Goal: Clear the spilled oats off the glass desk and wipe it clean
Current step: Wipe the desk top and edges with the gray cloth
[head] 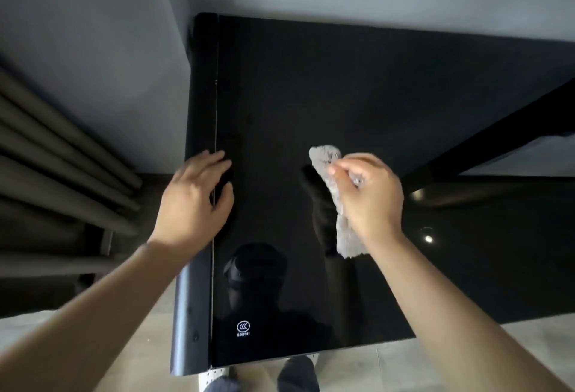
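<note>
The black glass desk point(311, 87) fills the middle of the head view, glossy and reflective. No oats show on its surface. My right hand point(367, 195) grips a grey cloth point(345, 233) just above the glass near the middle; one end sticks out past the fingers and the other hangs down by the wrist. My left hand point(196, 195) rests with straight fingers on the desk's left edge, across the seam between the glass and the black side panel point(199, 96).
A dark ribbed radiator point(62, 155) runs along the wall at the left. A black desk leg point(497, 130) shows through the glass at the right. Pale floor and my feet point(295, 373) lie below the near edge. A small white printed mark point(243, 328) sits near the front left corner.
</note>
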`<state>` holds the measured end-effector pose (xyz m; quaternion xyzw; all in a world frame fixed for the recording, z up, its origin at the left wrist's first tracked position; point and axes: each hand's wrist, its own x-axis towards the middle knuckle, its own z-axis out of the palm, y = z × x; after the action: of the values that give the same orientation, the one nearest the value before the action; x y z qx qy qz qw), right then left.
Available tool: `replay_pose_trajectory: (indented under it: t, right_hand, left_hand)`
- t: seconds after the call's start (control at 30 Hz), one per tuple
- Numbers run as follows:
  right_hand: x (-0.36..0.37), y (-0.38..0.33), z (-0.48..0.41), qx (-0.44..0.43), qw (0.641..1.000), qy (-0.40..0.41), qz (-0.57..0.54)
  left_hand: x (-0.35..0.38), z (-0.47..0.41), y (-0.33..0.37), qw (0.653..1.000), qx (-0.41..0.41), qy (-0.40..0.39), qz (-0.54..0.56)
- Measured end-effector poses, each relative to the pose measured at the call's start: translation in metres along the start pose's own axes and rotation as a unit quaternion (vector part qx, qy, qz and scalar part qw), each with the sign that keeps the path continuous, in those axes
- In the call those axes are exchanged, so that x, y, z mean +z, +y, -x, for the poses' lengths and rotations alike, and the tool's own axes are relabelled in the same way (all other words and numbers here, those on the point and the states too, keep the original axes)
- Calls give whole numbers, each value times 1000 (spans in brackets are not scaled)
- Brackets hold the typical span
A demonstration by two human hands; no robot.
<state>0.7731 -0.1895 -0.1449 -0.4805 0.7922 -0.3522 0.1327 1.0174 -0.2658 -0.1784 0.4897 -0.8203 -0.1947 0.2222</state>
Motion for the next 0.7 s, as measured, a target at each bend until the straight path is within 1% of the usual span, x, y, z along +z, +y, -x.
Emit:
replay_pose_trajectory:
  t: [0.07,0.1,0.17,0.23,0.33,0.37,0.4,0.47,0.5,0.57,0.63,0.7]
  right_hand:
    - [16,4,-24,22,999,7,43]
    - [26,5,-24,31,998,14,55]
    - [39,2,0,32,995,36,84]
    - [39,-1,40,-5,994,30,104]
    - [24,0,92,-74,994,0,75]
    - [17,1,105,-85,994,-18,59]
    - [11,0,116,-86,995,-40,41]
    - [1,0,128,-60,996,-67,-4]
    - [-2,0,128,-43,997,-62,-27]
    - [-5,2,115,-17,999,-14,-37]
    - [-1,5,89,4,999,32,-10]
    - [8,6,67,20,998,38,50]
  left_hand:
    - [-1,33,5,1000,4,-1,-6]
    - [1,44,6,1000,-8,1,-7]
    - [9,58,7,1000,-30,3,0]
    - [15,63,5,999,-35,15,17]
    - [18,63,3,998,-47,25,31]
    - [18,63,3,998,-47,25,30]
    - [18,63,3,998,-46,28,30]
    - [18,63,4,998,-47,33,28]
    - [19,63,5,998,-49,33,25]
    - [20,63,5,998,-53,31,22]
    - [20,63,4,998,-53,31,20]
    - [21,63,4,998,-51,32,15]
